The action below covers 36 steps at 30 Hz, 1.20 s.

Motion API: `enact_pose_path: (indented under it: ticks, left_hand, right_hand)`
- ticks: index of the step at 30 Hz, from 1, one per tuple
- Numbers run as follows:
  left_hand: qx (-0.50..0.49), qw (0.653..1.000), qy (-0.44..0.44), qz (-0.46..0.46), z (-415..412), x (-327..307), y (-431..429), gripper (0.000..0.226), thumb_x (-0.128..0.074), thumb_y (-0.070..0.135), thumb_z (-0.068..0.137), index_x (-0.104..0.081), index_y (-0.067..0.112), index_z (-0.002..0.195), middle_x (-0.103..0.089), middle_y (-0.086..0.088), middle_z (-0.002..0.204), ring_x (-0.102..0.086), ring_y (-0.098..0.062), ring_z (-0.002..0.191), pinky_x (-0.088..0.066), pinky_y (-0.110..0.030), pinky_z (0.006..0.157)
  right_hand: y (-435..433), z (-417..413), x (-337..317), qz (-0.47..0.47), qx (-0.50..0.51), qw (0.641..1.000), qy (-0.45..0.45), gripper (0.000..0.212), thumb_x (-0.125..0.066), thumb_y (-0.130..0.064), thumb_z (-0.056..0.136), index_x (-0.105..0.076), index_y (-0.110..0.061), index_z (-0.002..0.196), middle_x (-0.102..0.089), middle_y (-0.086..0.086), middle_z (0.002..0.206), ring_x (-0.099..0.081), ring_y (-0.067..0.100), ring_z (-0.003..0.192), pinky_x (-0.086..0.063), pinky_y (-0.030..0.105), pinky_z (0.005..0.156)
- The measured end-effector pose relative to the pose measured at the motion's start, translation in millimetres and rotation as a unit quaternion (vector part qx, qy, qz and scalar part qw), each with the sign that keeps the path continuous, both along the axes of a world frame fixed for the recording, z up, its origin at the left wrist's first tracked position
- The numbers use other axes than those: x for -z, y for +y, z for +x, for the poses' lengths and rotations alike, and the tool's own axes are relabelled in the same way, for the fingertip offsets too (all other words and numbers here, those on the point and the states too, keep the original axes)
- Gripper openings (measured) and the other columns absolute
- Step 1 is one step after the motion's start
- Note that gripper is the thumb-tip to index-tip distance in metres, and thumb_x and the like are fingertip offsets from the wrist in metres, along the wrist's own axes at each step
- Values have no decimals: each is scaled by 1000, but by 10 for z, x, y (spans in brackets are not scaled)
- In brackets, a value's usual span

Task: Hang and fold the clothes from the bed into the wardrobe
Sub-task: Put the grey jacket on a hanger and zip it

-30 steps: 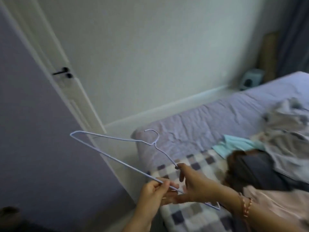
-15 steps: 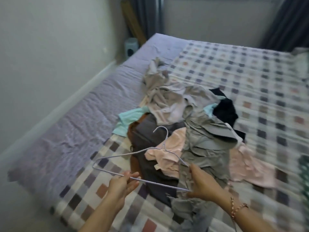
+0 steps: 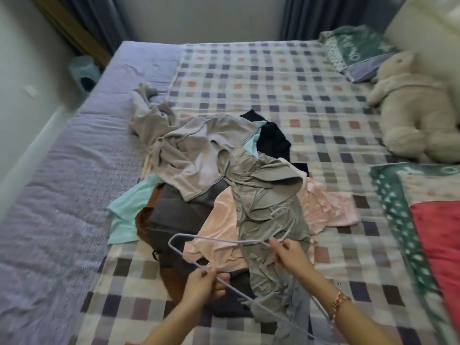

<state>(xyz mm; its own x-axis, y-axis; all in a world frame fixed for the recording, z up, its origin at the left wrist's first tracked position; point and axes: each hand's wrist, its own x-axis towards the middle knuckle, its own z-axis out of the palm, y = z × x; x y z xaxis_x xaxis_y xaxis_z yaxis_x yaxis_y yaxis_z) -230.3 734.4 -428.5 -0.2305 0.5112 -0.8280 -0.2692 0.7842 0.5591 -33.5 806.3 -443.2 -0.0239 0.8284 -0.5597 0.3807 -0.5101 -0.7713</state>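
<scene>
A pale wire hanger [image 3: 199,241] hovers low over the pile of clothes [image 3: 199,155] on the bed [image 3: 62,207]. My left hand [image 3: 204,285] pinches the hanger's bottom bar. My right hand [image 3: 291,255] grips its upper arm near the hook. The pile holds a light grey top, an olive-grey garment [image 3: 268,210], a pink piece [image 3: 219,220], a dark grey piece [image 3: 179,210], a mint piece [image 3: 129,207] and a black one [image 3: 271,138]. No wardrobe is in view.
A checked blanket [image 3: 273,78] covers most of the bed. A beige plush toy [image 3: 413,108] and a patterned pillow [image 3: 353,48] lie at the far right; a green and red quilt [image 3: 428,220] lies at the right edge. A wall runs along the left.
My view swung from the door and wall round to the bed. Both hands kept hold of the hanger and carried it over the clothes pile, tilting it flatter.
</scene>
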Motion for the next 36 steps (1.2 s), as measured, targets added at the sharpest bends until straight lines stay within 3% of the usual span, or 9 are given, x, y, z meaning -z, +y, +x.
enact_pose_path:
  ticks: [7, 11, 14, 19, 26, 28, 32, 33, 36]
  left_hand:
    - [239, 960, 119, 83, -444, 155, 1068, 17, -48, 10, 95, -59, 8, 107, -67, -9, 91, -64, -18, 77, -50, -24, 61]
    - [354, 860, 315, 192, -570, 494, 2013, 24, -49, 6, 89, -65, 6, 106, -67, -6, 106, -61, -21, 100, -47, -31, 87]
    - [433, 776, 392, 237, -407, 774, 2553, 26, -44, 3, 89, -64, 6, 104, -66, -10, 108, -58, -27, 104, -42, -32, 81]
    - [587, 588, 495, 256, 9, 1449, 3353, 29, -47, 10, 86, -56, 13, 114, -53, -6, 124, -44, -27, 118, -32, -35, 94]
    - [623, 469, 586, 221, 298, 1844, 3710, 32, -39, 15, 94, -43, 14, 126, -45, -8, 128, -37, -29, 125, -15, -51, 112]
    - [618, 483, 578, 225, 296, 1755, 3731, 29, -39, 12, 93, -49, 12, 121, -49, -10, 125, -42, -30, 120, -26, -45, 107]
    - [429, 755, 418, 268, 224, 1347, 3727, 15, -43, 19, 96, -52, 8, 93, -56, -10, 90, -49, -22, 82, -34, -31, 71]
    - [381, 794, 386, 276, 204, 1161, 3720, 16, -44, 20, 97, -50, 8, 87, -54, -9, 85, -48, -21, 80, -31, -28, 69]
    - [317, 828, 351, 302, 147, 547, 3668, 19, -46, 20, 97, -50, 8, 83, -52, -4, 75, -47, -19, 76, -27, -25, 61]
  right_hand:
    - [706, 28, 178, 9, 124, 992, -16, 41, -50, -17, 95, -51, -10, 55, -49, -3, 45, -45, 4, 40, -34, 15, 44]
    - [1289, 244, 517, 10, 192, 978, -76, 44, -51, -21, 96, -50, -10, 53, -46, 5, 52, -42, 19, 52, -32, 31, 56]
    - [1544, 439, 682, 6, 243, 964, -107, 44, -49, -30, 96, -56, -5, 59, -48, 8, 55, -44, 24, 58, -34, 32, 61]
    - [1866, 849, 904, 10, 259, 956, -140, 41, -51, -30, 94, -66, 5, 79, -57, 15, 71, -50, 28, 72, -36, 34, 67]
    - [1868, 1100, 999, 0, 212, 969, -129, 38, -50, -17, 95, -58, -7, 60, -47, 6, 55, -40, 18, 54, -29, 28, 52]
    - [1818, 1152, 980, -5, 203, 970, -132, 40, -52, -14, 94, -53, -11, 54, -47, 6, 54, -40, 19, 54, -30, 30, 53]
    - [1747, 1200, 805, -2, 174, 977, -126, 32, -54, -11, 92, -61, -2, 62, -45, 6, 51, -41, 22, 55, -32, 33, 58]
    - [1725, 1186, 685, 5, 168, 978, -122, 32, -54, -12, 93, -61, -2, 63, -44, 5, 50, -40, 21, 54, -31, 32, 56]
    - [1684, 1106, 318, 55, 159, 981, -96, 41, -52, -16, 94, -52, -8, 54, -40, 2, 46, -35, 18, 49, -26, 30, 51]
